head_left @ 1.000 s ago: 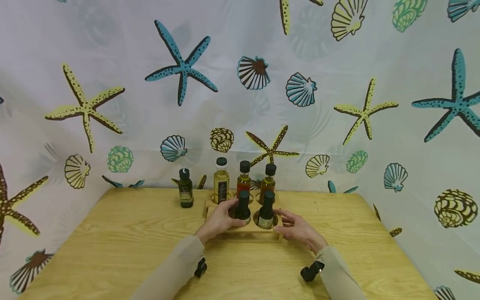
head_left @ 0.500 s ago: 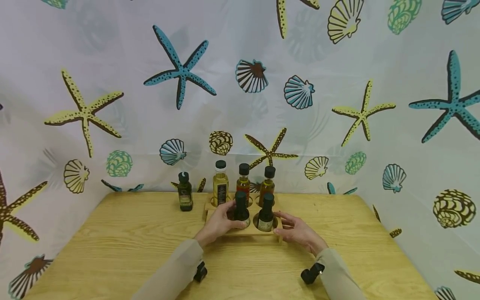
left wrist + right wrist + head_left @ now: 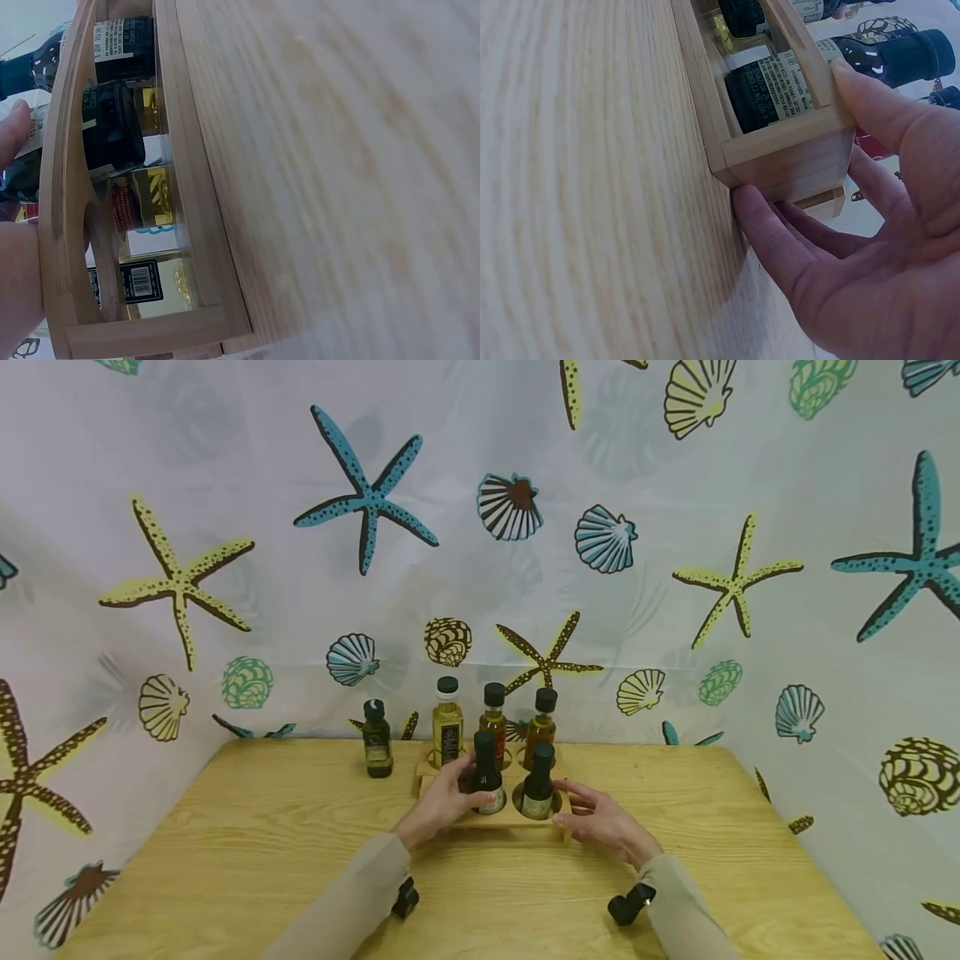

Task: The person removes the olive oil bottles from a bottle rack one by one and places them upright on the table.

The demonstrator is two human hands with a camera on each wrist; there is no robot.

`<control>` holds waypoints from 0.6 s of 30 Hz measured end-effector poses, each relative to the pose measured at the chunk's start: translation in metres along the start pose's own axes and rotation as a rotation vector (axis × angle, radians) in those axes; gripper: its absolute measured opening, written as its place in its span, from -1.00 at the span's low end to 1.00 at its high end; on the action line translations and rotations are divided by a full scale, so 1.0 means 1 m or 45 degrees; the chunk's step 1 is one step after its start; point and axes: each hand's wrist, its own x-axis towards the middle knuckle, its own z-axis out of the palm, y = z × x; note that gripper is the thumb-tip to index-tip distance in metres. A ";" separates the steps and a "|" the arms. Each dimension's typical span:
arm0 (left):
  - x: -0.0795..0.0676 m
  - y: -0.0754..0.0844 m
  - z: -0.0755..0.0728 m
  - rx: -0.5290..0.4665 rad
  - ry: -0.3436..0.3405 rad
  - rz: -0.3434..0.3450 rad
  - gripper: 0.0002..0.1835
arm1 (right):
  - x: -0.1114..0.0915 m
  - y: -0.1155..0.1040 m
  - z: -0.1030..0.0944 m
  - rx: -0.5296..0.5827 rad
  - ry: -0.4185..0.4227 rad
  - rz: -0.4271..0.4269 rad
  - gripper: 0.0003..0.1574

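Note:
My left hand (image 3: 444,802) grips a small dark bottle (image 3: 487,777) in the front row of a wooden bottle rack (image 3: 513,817). Its thumb lies across the pale label. In the left wrist view that bottle (image 3: 112,131) leans in its hole, its bottom a little off the rack's base board. A similar dark bottle (image 3: 538,787) stands in the front hole to the right. My right hand (image 3: 603,820) holds the rack's right end; in the right wrist view the thumb is on the top board's corner and the fingers reach around the end panel (image 3: 791,165).
Behind, the rack's raised row bears a yellow oil bottle (image 3: 447,727), a red-labelled bottle (image 3: 493,722) and an amber bottle (image 3: 541,727). A small green bottle (image 3: 377,747) stands on the wooden table (image 3: 300,810) left of the rack. A patterned curtain (image 3: 480,585) closes the back.
The dark bottle in my left hand tipped slightly left, then came upright and rose a little, showing more label. My right hand has stayed on the rack's end.

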 end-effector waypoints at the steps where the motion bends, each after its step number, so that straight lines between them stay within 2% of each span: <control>1: 0.000 0.000 0.001 -0.001 0.002 0.005 -0.20 | 0.000 0.001 0.000 -0.003 -0.001 -0.006 -0.13; 8: 0.001 0.004 0.001 -0.008 0.036 -0.030 -0.10 | -0.001 -0.002 -0.001 0.003 0.002 -0.004 -0.16; 18: -0.002 0.006 -0.001 -0.138 0.042 -0.069 -0.08 | -0.002 0.001 0.000 0.035 -0.007 0.014 -0.13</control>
